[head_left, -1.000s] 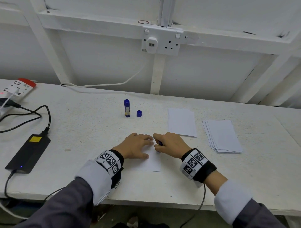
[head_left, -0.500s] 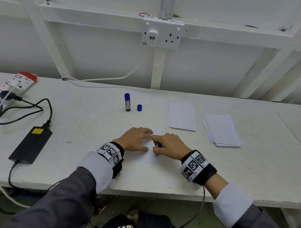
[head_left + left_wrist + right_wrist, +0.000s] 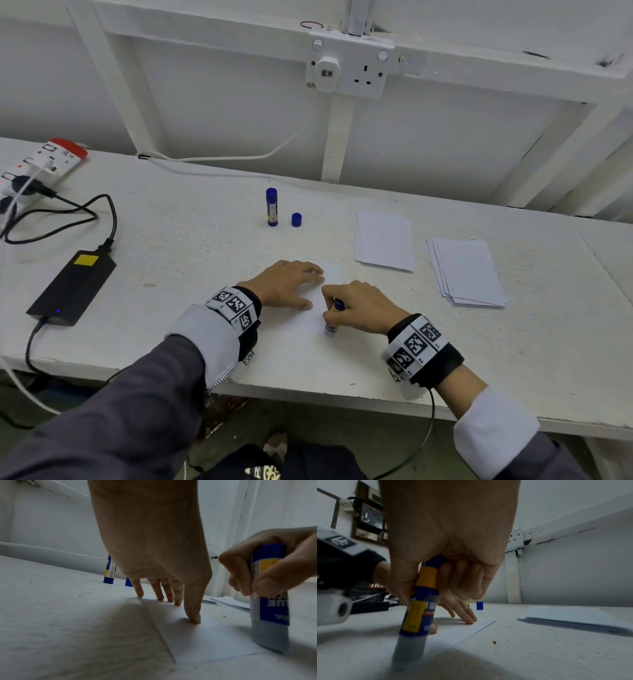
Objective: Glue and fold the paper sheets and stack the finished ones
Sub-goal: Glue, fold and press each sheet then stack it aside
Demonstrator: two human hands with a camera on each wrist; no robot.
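My right hand (image 3: 363, 306) grips the glue stick (image 3: 418, 609) upright, tip on the sheet's (image 3: 197, 639) near right edge. My left hand (image 3: 287, 282) presses flat, fingers spread, just left; the sheet's long axis runs away from me.

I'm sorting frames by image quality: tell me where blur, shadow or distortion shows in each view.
Head view: sharp, evenly lit, straight beams bowed by the wide lens. Left wrist view: the left hand shadows the table; the glue stick in the right hand is motion-blurred. Right wrist view: dim, stick tip smeared over the paper sheet.
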